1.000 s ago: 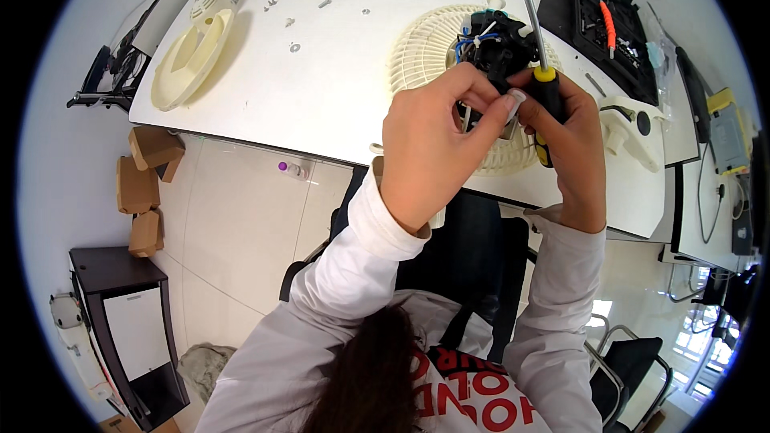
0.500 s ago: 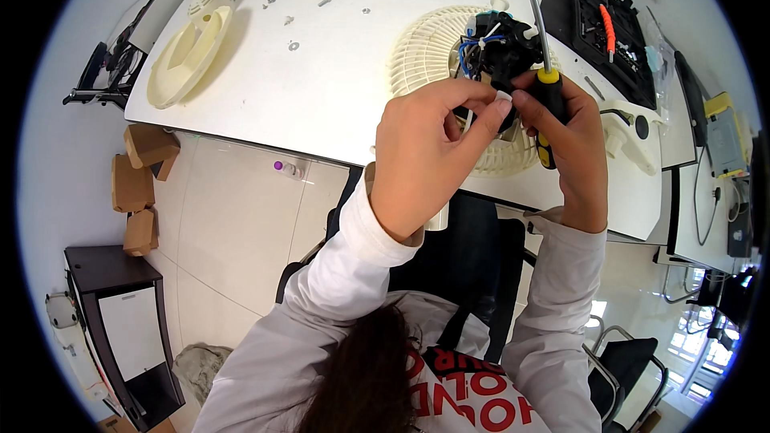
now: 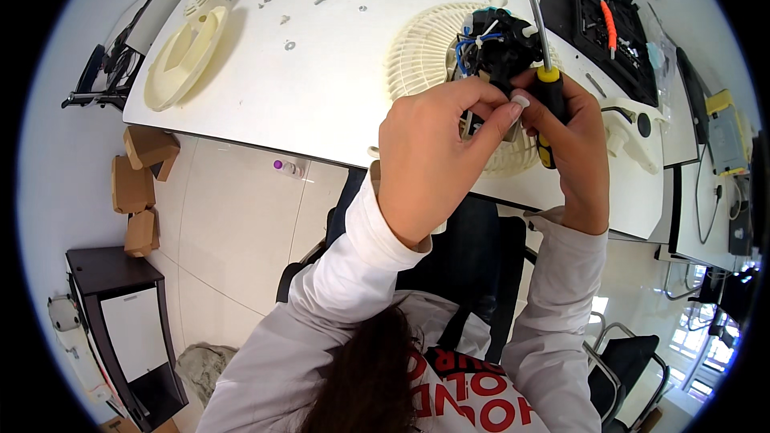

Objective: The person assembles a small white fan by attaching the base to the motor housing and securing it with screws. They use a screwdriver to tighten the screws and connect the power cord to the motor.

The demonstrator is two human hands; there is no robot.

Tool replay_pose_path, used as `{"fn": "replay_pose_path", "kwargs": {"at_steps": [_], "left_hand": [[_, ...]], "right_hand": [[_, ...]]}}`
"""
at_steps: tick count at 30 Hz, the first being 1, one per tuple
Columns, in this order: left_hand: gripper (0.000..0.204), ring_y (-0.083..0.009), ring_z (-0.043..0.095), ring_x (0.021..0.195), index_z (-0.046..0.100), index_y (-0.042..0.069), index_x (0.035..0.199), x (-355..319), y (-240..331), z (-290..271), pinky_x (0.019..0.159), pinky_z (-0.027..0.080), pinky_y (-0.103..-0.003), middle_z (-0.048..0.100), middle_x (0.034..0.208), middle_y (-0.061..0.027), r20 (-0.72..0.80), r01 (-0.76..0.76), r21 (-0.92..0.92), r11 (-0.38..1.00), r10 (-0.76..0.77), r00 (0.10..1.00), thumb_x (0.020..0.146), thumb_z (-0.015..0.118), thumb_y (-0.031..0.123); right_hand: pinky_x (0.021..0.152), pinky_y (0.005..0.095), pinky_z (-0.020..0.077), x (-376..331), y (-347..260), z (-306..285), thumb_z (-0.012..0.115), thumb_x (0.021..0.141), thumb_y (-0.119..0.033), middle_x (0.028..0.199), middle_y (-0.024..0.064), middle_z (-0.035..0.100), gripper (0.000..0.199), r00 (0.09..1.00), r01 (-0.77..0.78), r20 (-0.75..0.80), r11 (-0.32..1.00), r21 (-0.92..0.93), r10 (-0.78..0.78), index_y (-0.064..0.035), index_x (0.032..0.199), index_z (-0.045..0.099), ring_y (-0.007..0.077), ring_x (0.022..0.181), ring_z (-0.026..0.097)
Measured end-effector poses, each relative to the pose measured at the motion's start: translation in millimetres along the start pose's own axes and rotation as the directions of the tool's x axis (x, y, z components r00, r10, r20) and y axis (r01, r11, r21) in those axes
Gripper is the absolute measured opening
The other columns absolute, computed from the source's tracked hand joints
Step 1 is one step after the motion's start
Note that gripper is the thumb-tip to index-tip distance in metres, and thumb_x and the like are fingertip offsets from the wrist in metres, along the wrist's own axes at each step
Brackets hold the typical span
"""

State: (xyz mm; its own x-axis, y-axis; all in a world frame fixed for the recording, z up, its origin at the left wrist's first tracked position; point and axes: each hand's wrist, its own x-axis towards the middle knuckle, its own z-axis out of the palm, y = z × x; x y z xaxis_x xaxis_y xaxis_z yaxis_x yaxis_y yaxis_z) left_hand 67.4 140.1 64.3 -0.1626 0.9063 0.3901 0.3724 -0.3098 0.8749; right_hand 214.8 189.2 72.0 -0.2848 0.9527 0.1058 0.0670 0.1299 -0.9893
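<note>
My left hand (image 3: pixel 433 148) is closed in a pinch, its thumb and forefinger meeting at a small white piece (image 3: pixel 520 101). Right beside it, the thumb of my right hand (image 3: pixel 581 132) comes up against that piece. A screwdriver (image 3: pixel 550 96) with a black and yellow handle is held in my right hand, its long shaft pointing away from me. Just beyond my fingers is a black fan motor (image 3: pixel 513 50) with blue and white wires. Beneath the motor lies a cream round fan grille (image 3: pixel 413 52), partly hidden by my hands.
Several loose screws and washers (image 3: pixel 321 0) lie on the white table (image 3: pixel 305 96). At left is a cream oval fan base (image 3: pixel 186 60). An open black toolbox (image 3: pixel 613 40) with an orange-handled tool stands at right, near a cream plastic housing (image 3: pixel 634 132).
My left hand has shifted slightly right, bringing the small white piece closer to my right thumb. The screwdriver stays in my right hand.
</note>
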Motion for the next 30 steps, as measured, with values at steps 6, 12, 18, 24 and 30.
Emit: {"fn": "replay_pose_path", "kwargs": {"at_steps": [6, 12, 18, 24, 30], "left_hand": [[0.014, -0.0176, 0.050, 0.046, 0.063, 0.003, 0.082, -6, -2, -2, 0.045, 0.040, -0.028, 0.061, 0.067, -0.0054, -0.109, -0.027, 0.022, 0.999, 0.029, 0.994, 0.079, 0.067, 0.016], [0.022, -0.0083, 0.045, 0.057, 0.063, 0.002, 0.089, -6, -8, -5, 0.052, 0.038, -0.022, 0.063, 0.074, -0.0030, -0.142, -0.156, 0.213, 0.965, 0.188, 0.972, 0.071, 0.072, 0.009], [0.022, -0.0108, 0.049, 0.061, 0.062, 0.001, 0.088, -8, -5, -5, 0.058, 0.041, -0.023, 0.063, 0.073, -0.0038, -0.186, -0.172, 0.296, 0.940, 0.233, 0.955, 0.070, 0.073, 0.006], [0.023, -0.0185, 0.054, 0.061, 0.059, 0.004, 0.088, -1, -9, -6, 0.057, 0.041, -0.031, 0.061, 0.069, -0.0018, -0.181, -0.208, 0.230, 0.951, 0.251, 0.951, 0.069, 0.071, 0.011], [0.024, -0.0172, 0.050, 0.066, 0.065, 0.003, 0.091, 2, 0, -12, 0.063, 0.043, -0.028, 0.064, 0.073, -0.0055, -0.129, -0.253, 0.431, 0.866, 0.337, 0.933, 0.068, 0.071, 0.008]], "right_hand": [[0.058, 0.0186, 0.0383, 1, 2, -2, 0.067, 0.079, -0.011, 0.072, -0.0004, 0.059, 0.016, 1.000, 0.014, 0.019, 1.000, 0.011, -0.015, -0.0010, 0.091, 0.063, 0.0050, 0.064, 0.049], [0.059, 0.0182, 0.0383, 2, 3, -2, 0.068, 0.079, -0.013, 0.074, -0.0003, 0.061, 0.017, 0.999, 0.033, 0.021, 0.999, 0.005, -0.033, -0.0013, 0.091, 0.063, 0.0051, 0.065, 0.050], [0.060, 0.0182, 0.0389, 2, 3, -2, 0.068, 0.079, -0.013, 0.073, 0.0000, 0.061, 0.018, 1.000, 0.015, 0.027, 1.000, 0.002, -0.015, -0.0016, 0.092, 0.063, 0.0051, 0.065, 0.051], [0.059, 0.0184, 0.0387, 2, 1, -1, 0.068, 0.078, -0.012, 0.073, 0.0000, 0.061, 0.017, 0.999, 0.030, 0.024, 1.000, -0.008, -0.030, -0.0015, 0.091, 0.065, 0.0049, 0.064, 0.050], [0.059, 0.0188, 0.0388, 3, 0, 1, 0.069, 0.077, -0.013, 0.072, -0.0004, 0.060, 0.017, 0.999, 0.032, 0.044, 0.999, -0.002, -0.032, -0.0013, 0.089, 0.064, 0.0052, 0.063, 0.049]]}}
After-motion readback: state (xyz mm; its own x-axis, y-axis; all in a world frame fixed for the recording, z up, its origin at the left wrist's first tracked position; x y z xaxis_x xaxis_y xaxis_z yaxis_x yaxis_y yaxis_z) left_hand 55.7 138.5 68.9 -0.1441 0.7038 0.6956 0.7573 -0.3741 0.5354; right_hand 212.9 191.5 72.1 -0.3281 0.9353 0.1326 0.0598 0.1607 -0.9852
